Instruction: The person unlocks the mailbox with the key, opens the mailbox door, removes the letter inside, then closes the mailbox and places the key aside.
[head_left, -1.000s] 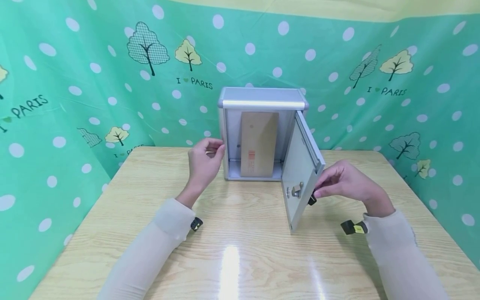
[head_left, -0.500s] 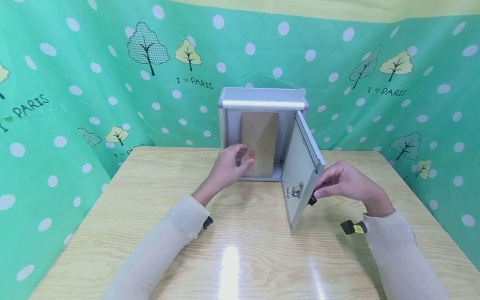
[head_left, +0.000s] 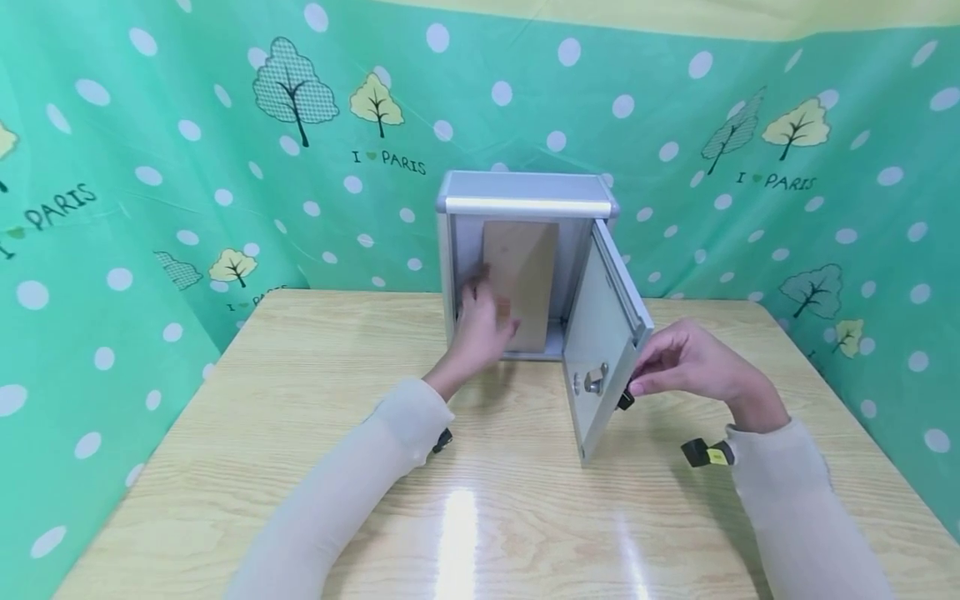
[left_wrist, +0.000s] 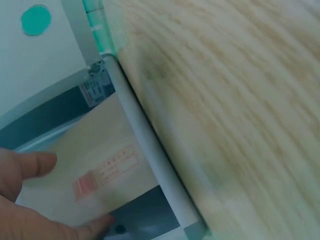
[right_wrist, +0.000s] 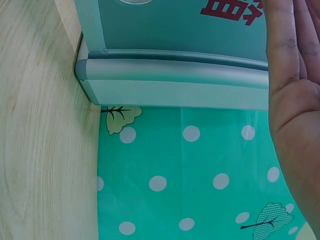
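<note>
A brown envelope (head_left: 525, 258) with red print stands upright inside a small grey metal box (head_left: 528, 190), whose door hangs open to the right. My left hand (head_left: 480, 329) reaches into the box in front of the envelope. In the left wrist view its thumb and a finger are spread apart over the envelope (left_wrist: 112, 145), near opposite edges. At the door's (head_left: 600, 333) outer side, my right hand (head_left: 690, 362) pinches the black head of a key (head_left: 626, 397) by the lock. The right wrist view shows part of the right hand (right_wrist: 295, 115) beside the door's red lettering (right_wrist: 232, 11).
The box stands at the back of a wooden table (head_left: 300, 500), before a green dotted curtain (head_left: 225, 150). A metal lock cam (head_left: 595, 380) juts from the door's inner face. Black wrist cameras are strapped to both sleeves.
My left hand has moved right from the box's left edge into the opening, over the envelope, its fingers spreading. The right hand and the door have stayed put.
</note>
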